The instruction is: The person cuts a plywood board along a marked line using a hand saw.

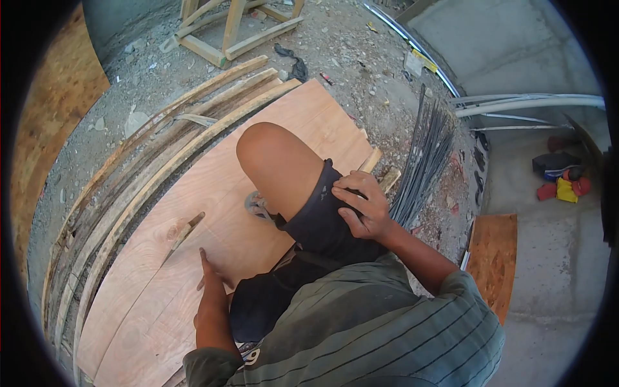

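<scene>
Though the grip of the right hand (365, 206) cannot be told, the flat tan plywood (233, 238) is best steadied by the outstretched left hand (209, 278).

1. We see the plywood sheet (142, 309) at centre, the left hand (211, 280) on it.
2. We find timber strips (227, 119) at its left, rods (419, 161) at its right.
3. Beyond the strips, we note a wooden frame (233, 29).
</scene>
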Demonstrator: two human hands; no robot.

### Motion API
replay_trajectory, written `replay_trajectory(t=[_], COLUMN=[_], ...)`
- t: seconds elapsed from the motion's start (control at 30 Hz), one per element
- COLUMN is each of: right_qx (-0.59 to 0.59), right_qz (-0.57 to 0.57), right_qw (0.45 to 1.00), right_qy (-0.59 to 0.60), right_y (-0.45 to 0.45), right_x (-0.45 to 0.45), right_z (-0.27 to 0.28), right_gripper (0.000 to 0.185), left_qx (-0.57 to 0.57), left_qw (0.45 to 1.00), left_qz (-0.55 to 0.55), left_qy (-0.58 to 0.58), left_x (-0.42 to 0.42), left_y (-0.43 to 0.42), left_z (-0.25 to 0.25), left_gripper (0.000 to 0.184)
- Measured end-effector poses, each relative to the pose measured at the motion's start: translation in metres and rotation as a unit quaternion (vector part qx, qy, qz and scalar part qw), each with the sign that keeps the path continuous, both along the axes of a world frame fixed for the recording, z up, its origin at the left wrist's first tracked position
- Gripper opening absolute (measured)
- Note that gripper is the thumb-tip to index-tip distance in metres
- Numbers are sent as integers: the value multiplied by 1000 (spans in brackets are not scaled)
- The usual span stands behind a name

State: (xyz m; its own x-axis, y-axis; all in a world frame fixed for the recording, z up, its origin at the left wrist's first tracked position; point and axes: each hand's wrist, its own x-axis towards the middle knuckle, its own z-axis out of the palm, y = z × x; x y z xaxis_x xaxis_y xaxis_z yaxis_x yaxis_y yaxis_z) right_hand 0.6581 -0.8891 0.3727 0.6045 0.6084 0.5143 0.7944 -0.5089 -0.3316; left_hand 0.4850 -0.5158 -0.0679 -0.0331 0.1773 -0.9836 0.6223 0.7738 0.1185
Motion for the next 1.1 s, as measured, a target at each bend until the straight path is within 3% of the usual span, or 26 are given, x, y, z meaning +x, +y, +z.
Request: replay_trajectory(t=[0.1,0.27,0.4,0.5,0.53,0.6,0.67,0.73,0.8,0.93,1.0,1.1], right_qx=[36,33,-18,-60,-61,-123,-125,-110,-105,-114,-127,-131], right_qz=[-37,-10,74,98,113,110,104,88,96,58,60,99], right_qw=[999,999,997,993,991,986,987,990,990,992,990,985], right_qy=[-2,13,21,38,25,10,3,21,12,13,8,-46], right_y=[2,13,34,52,58,66,64,60,60,63,71,57], right_x=[-6,-1,15,29,36,49,64,80,91,121,131,160], right_z=[7,2,-8,-19,-19,-15,-22,-28,-30,-41,-39,-75], right_gripper=[35,36,35,37,37,39,38,37,34,28,26,24], left_qx=[-100,44,19,46,19,15,20,9,27,102,93,101], left_qw=[990,999,997,970,988,989,970,964,987,961,951,949], left_qz=[-49,25,68,106,85,144,242,261,160,27,46,92], left_qy=[-84,-9,28,213,131,14,-29,-51,19,257,293,283], left_x=[-6,7,12,15,-3,14,20,11,7,29,27,23], left_y=[10,-12,-11,-9,-6,-8,-14,-12,-11,-2,-5,-4], left_z=[-30,33,47,31,-5,15,39,3,-21,29,48,32], left_gripper=[143,156,167,174,162,148,142,139,137,162,176,182])
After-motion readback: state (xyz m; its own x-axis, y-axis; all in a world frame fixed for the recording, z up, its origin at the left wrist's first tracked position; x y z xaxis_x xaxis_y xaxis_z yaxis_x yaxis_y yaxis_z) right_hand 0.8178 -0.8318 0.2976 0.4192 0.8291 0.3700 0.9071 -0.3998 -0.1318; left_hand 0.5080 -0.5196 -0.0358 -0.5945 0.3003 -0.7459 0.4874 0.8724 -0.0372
